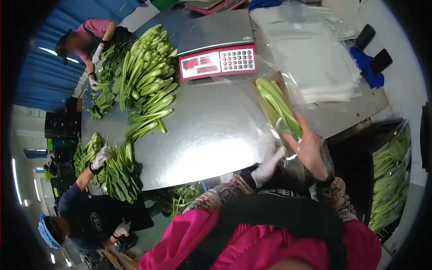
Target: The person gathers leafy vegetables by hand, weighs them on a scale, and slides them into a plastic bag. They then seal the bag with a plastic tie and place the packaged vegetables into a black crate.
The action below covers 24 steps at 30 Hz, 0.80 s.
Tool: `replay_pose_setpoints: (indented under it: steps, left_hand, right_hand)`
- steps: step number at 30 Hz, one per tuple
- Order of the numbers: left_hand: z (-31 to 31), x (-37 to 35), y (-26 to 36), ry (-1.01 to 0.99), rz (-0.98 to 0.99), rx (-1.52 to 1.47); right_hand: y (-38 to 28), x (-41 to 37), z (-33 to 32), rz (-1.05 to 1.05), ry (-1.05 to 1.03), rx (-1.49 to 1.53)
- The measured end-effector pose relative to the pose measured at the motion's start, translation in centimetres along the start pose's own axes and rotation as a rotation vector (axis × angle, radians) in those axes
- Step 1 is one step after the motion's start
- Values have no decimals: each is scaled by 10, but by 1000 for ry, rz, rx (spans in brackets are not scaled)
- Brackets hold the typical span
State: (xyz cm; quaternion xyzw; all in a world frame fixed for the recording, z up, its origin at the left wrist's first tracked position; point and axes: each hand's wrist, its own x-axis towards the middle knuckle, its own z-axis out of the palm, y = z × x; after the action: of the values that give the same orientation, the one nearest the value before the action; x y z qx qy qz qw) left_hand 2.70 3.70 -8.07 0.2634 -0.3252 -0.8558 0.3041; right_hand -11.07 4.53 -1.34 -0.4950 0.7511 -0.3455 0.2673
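A bundle of leafy green stalks (280,105), which looks like choy sum, lies inside a clear plastic bag (266,104) at the table's right side. My right hand (309,146) is bare and wraps its thumb and fingers around the lower end of the bundle, with bag film around the wrist. In a white glove, my left hand (269,168) pinches the bag near its lower left edge; its fingertips are somewhat blurred. Behind the bundle shows a brown strip (280,83) whose kind I cannot make out.
A red scale (218,62) with a metal plate stands at the back. Flat clear bags (310,58) are stacked right of it. Loose greens (150,76) pile up left. Two co-workers (96,38) (96,220) handle greens. Bagged greens (390,175) fill a crate at right.
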Motion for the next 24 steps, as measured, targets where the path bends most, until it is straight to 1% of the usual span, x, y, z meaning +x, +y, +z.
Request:
replay_pose_setpoints:
  steps: [1,2,3,4,5,6,7,8,9,10,11,12,13,15,16,17,18,19,20,22,23,24]
  left_hand:
    - [-3,-4,5,15,107,-88]
    - [-3,-7,13,65,76,45]
    - [-4,-11,9,55,17,-11]
    - [-6,-15,-5,49,18,-77]
    - [-8,-24,-17,45,14,-140]
    - [-10,-32,-16,53,7,-145]
    - [-12,-37,-10,-68,-77,-212]
    - [-15,-41,-2,-194,-156,-275]
    - [-17,-46,8,-199,-150,-271]
    - [-20,-52,17,-197,-226,-261]
    - [-19,-56,26,-196,-303,-252]
    - [-10,-59,36,-76,-277,-272]
    - [-17,-59,43,-179,-299,-330]
    - [-19,-62,54,-138,-301,-315]
    - [-15,-62,59,-136,-298,-322]
    - [-7,-58,67,-213,-216,-409]
    - [5,-55,80,-295,-133,-494]
    - [28,-60,114,-305,-56,-530]
    - [45,-58,134,-289,-2,-618]
    - [72,-64,178,-247,66,-672]
    - [75,-70,188,-304,77,-571]
    - [81,-78,201,-366,86,-572]
  right_hand:
    - [0,-7,7,-10,-16,-119]
    - [-10,-5,13,-34,-20,-66]
    - [-24,4,21,-62,-24,-11]
    - [-27,15,35,-109,2,-23]
    - [-45,30,40,-103,-9,-24]
    - [-70,46,43,-96,-37,-72]
    - [-84,51,45,-94,-62,-118]
    - [-80,48,50,-96,-62,-117]
    - [-69,44,53,-396,20,-136]
    - [-60,40,52,-695,102,-158]
    - [-59,20,44,-648,-7,-144]
    - [-58,-7,33,-597,-119,-134]
    - [-49,-25,24,-574,-136,-165]
    - [-49,-44,-2,-577,-131,-167]
    - [-62,-47,-25,-593,-164,-279]
    - [-78,-49,-46,-611,-188,-392]
    - [-101,-48,-58,-616,-182,-397]
    - [-127,-44,-67,-657,-123,-273]
    - [-148,-39,-75,-695,-63,-150]
    - [-170,-18,-90,-1076,96,-332]
    - [-182,-12,-100,-1085,109,-421]
    - [-202,-14,-108,-1088,71,-411]
